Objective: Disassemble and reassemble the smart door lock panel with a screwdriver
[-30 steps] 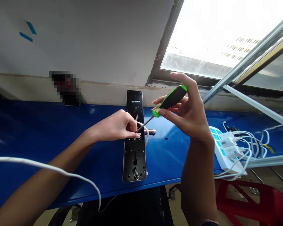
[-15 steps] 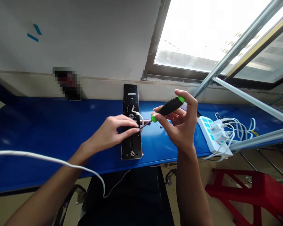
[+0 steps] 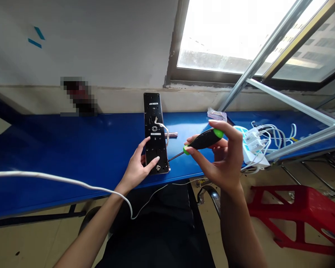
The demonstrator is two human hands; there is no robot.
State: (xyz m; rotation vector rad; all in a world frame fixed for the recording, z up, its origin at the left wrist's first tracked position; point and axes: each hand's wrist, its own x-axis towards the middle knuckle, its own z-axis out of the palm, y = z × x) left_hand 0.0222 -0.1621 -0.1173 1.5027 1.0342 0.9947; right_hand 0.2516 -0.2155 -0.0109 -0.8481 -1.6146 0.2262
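Note:
A long black panel (image 3: pixel 153 150), with a white connector cable (image 3: pixel 166 131) and several screw holes, lies lengthwise away from me on the blue table. My left hand (image 3: pixel 136 165) grips its left side, with the thumb on the face near the close end and other fingers along the edge. In my right hand (image 3: pixel 227 163) is a screwdriver (image 3: pixel 203 140) with a black and green handle, held between thumb and fingers. Its tip points down-left and meets the panel's right edge near the close end. A copper-coloured ridged bar (image 3: pixel 172 134) sticks out from the panel's right side.
Across my left forearm runs a white cable (image 3: pixel 72 179). A white power strip (image 3: pixel 254 158) with plugged adapters and tangled cords sits at the right of the blue table (image 3: pixel 72 149). A clear plastic bag (image 3: pixel 217 114) lies by the wall. Metal frame bars (image 3: pixel 293 102) and a red stool (image 3: pixel 309 212) are right.
The screwdriver tip has moved from the panel's middle right toward its close end. My left hand has left the tip and now holds the panel's left side.

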